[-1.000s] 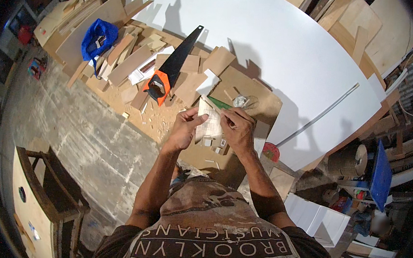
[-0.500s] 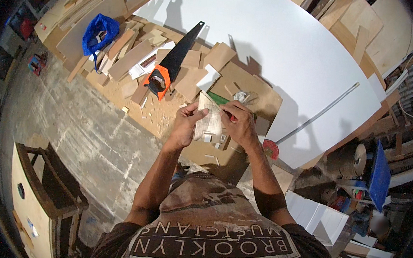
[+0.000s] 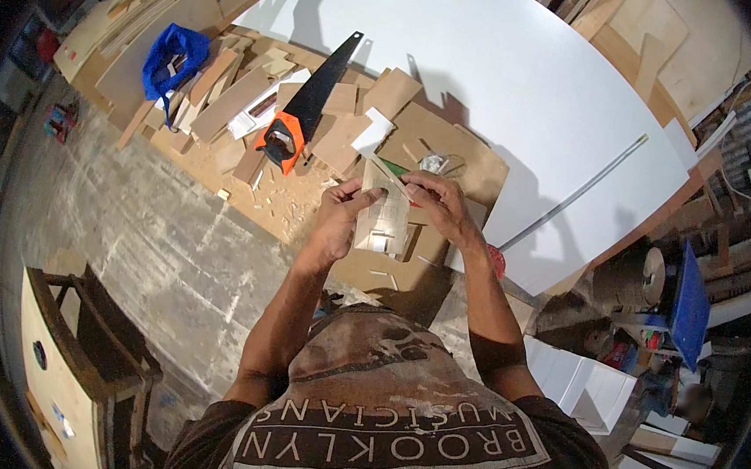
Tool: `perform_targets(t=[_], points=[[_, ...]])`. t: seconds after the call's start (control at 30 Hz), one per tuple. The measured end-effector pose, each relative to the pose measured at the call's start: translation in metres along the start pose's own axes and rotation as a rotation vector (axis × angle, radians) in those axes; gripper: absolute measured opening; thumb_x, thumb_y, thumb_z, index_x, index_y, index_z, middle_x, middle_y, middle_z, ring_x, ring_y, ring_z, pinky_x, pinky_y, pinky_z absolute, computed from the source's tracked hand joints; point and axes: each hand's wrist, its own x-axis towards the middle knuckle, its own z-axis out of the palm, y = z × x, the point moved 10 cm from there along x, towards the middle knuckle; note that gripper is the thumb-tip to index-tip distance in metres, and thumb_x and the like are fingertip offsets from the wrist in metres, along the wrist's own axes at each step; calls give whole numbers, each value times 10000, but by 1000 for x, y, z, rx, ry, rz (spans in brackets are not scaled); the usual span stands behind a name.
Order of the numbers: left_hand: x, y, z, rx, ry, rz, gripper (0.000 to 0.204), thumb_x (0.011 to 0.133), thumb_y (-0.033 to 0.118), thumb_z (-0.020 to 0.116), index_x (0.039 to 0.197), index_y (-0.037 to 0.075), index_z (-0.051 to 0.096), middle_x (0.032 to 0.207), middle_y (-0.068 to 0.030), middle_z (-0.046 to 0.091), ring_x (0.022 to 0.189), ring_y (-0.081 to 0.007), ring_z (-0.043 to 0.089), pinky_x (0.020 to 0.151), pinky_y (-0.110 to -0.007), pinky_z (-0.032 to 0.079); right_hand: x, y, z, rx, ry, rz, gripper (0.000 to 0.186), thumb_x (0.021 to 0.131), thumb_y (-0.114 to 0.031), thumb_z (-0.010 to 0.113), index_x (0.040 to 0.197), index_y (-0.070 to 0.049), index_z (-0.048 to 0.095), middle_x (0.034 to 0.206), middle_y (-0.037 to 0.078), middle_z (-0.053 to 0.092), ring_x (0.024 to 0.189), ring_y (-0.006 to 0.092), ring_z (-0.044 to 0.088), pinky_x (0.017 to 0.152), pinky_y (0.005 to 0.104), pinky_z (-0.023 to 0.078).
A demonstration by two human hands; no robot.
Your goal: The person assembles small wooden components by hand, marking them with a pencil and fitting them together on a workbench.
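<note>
My left hand [image 3: 342, 217] is closed round the left side of a small, flat, pale wooden piece [image 3: 381, 213], its thumb lying across the face. Faint lines and small slots mark that piece. Between the fingers of my right hand [image 3: 442, 206] is a thin pale wooden strip [image 3: 389, 175], slanting along the piece's upper right edge; whether the two touch I cannot tell. Just beyond the strip, a green thing [image 3: 393, 167] shows in part. A bit of red is visible under my right fingers, its kind hidden. A handsaw [image 3: 304, 110] with an orange and black handle lies farther left.
Wood offcuts [image 3: 235, 113] and a blue bag [image 3: 174, 62] cover the bench's left side. A brown board [image 3: 478, 159] lies beyond my hands. To the right, a white sheet [image 3: 569, 126] carries a long metal rule [image 3: 573, 193]. A wooden cabinet [image 3: 74, 369] stands at lower left.
The wooden piece has turned slightly and its face shows more. My right hand has shifted a little, and the thin strip now shows more clearly. The whole view has drifted slightly.
</note>
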Motion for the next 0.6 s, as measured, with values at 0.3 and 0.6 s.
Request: perform_targets(t=[0.3,0.6], points=[[4,1,-3,-1,-9,3,247,901,45,691,1133,-38,690,969,-81,732,783,-129,691,707,-276,565,-2,-10,-2,-20,30,-35,301,973,-215,640,1143,27,694,1139,146,703,1004,187,667,850,318,535],[5,6,-1,24,-19,19,231,902,26,693,1127,-23,696,977,-79,734,781,-115,681,703,-270,555,1,-15,0,-82,4,-72,272,975,-135,614,1174,39,678,1099,59,665,932,106,612,801,255,523]])
